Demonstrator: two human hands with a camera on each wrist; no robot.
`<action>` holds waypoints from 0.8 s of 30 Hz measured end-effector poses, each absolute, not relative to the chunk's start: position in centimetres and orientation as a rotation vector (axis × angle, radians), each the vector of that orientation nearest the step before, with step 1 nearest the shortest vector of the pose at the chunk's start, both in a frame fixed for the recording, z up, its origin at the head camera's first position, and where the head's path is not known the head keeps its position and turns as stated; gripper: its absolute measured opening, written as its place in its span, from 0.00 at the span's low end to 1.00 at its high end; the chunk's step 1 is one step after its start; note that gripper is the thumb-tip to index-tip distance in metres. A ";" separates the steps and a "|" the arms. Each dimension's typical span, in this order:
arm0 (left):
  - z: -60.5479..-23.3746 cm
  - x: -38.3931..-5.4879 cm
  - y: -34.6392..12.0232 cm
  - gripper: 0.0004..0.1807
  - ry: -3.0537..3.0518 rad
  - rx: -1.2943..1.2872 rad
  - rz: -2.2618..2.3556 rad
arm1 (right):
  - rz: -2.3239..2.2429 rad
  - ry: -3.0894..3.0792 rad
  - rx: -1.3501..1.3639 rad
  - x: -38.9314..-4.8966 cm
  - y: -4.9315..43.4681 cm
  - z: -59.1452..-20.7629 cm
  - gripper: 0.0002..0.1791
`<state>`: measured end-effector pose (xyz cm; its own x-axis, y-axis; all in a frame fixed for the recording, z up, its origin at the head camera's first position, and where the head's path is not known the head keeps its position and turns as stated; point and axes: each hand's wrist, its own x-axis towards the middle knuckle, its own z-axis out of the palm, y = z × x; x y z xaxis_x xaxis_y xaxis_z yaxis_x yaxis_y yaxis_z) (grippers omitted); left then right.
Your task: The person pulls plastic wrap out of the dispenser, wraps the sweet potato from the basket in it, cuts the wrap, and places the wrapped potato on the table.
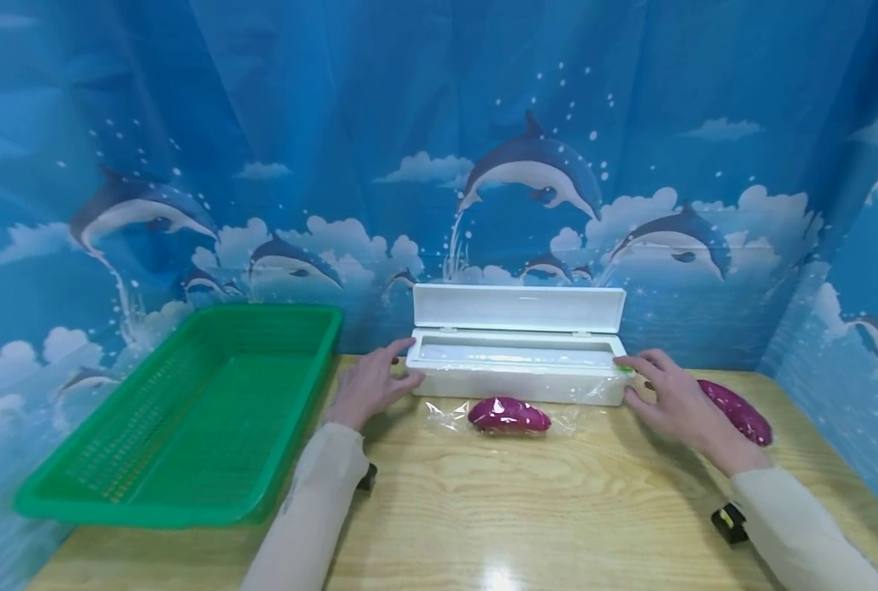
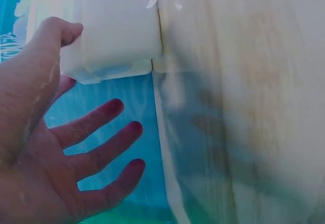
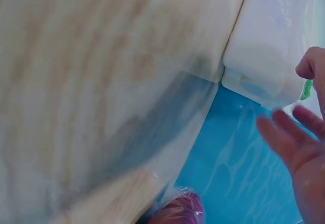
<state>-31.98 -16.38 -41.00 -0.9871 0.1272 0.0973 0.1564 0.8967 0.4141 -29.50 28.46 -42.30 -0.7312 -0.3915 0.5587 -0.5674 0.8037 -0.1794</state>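
A long white cling film dispenser (image 1: 516, 386) stands near the table's back edge, its lid (image 1: 520, 308) raised and a film roll (image 1: 516, 355) inside. My left hand (image 1: 368, 386) grips its left end between thumb and forefinger, the other fingers spread, as the left wrist view shows. At the right end my right hand (image 1: 675, 402) holds the corner, with its forefinger at the small green slider (image 1: 624, 368) and its thumb lower at the front. A purple sweet potato (image 1: 509, 415) in clear film lies directly before the dispenser.
Another film-wrapped purple sweet potato (image 1: 738, 413) lies beyond my right hand, near the table's right side. To the left stands a large green plastic basket (image 1: 262, 492). A blue dolphin-print curtain (image 1: 380, 123) hangs close behind the wooden table (image 1: 528, 509).
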 end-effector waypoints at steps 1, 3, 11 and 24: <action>-40.9 -31.8 -16.4 0.39 -2.992 -0.221 -0.663 | 0.457 -2.481 0.688 -29.4 28.3 -42.4 0.23; -40.7 -31.6 -16.4 0.38 -2.986 -0.219 -0.664 | 0.420 -2.447 0.642 -29.1 28.0 -42.4 0.21; -39.9 -30.7 -15.8 0.29 -2.869 -0.287 -0.632 | 0.469 -2.720 0.314 -28.0 25.1 -41.1 0.19; -40.6 -30.5 -14.5 0.10 -2.712 -0.377 -0.591 | 0.840 -2.766 0.335 -27.7 22.9 -41.5 0.08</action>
<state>-30.55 -14.51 -40.58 -0.9074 0.1829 0.3783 0.3238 0.8782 0.3519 -27.69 22.94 -41.48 -0.9473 -0.1495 0.2834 -0.2818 0.8095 -0.5150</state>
